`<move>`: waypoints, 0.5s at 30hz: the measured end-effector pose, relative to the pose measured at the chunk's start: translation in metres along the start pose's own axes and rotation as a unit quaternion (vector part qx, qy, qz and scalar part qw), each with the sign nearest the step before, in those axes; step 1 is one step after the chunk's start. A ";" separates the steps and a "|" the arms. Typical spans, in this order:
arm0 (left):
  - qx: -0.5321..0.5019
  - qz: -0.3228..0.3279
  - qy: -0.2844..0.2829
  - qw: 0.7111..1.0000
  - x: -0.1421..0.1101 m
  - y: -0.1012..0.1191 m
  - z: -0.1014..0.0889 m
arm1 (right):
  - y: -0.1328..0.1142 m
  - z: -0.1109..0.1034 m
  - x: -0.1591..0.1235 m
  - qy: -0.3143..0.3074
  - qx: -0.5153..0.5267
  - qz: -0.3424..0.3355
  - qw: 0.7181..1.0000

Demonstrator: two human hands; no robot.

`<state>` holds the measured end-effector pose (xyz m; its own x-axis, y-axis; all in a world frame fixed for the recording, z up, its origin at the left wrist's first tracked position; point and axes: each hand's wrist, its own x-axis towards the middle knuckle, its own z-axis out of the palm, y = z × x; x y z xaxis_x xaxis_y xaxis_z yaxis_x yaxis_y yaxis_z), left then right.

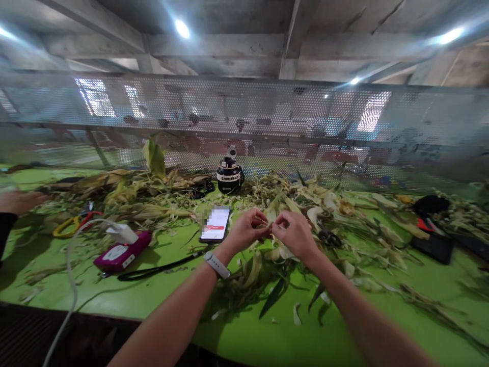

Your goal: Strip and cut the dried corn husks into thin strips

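Note:
My left hand (250, 229), with a pale band (217, 265) on its wrist, meets my right hand (294, 233) above the green table. Both hands are closed, fingertips pinched close together. What lies between them is too small to make out. Around and beneath the hands are pale strips like dried corn husk (254, 267) and a dark green leaf (273, 298). A lit phone (216, 224) lies just left of my left hand. Right of my right hand, a black-handled tool (329, 237), perhaps scissors, is partly buried in husk.
A purple power socket block (122, 252) with a white plug (122, 233) and trailing cable (71, 265) sits left, near a yellow-and-red-handled tool (72, 225). A black bottle (228, 176) stands before the perforated metal screen (244, 112). Another person's hand (23, 201) reaches in at far left.

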<state>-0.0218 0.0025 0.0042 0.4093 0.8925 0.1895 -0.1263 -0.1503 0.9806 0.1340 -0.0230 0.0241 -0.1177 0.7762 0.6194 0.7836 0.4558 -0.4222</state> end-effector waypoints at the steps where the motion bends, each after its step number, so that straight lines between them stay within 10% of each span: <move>1: 0.002 -0.002 0.000 1.000 0.000 0.001 0.000 | 0.000 0.000 0.000 0.006 -0.005 -0.008 1.000; 15: -0.005 -0.001 0.004 1.000 0.003 -0.002 -0.001 | 0.013 -0.015 0.012 -0.129 0.192 0.031 0.972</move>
<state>-0.0215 0.0055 0.0028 0.4030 0.8958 0.1874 -0.1354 -0.1441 0.9802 0.1522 -0.0146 0.0356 -0.2645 0.8685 0.4191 0.5151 0.4947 -0.6999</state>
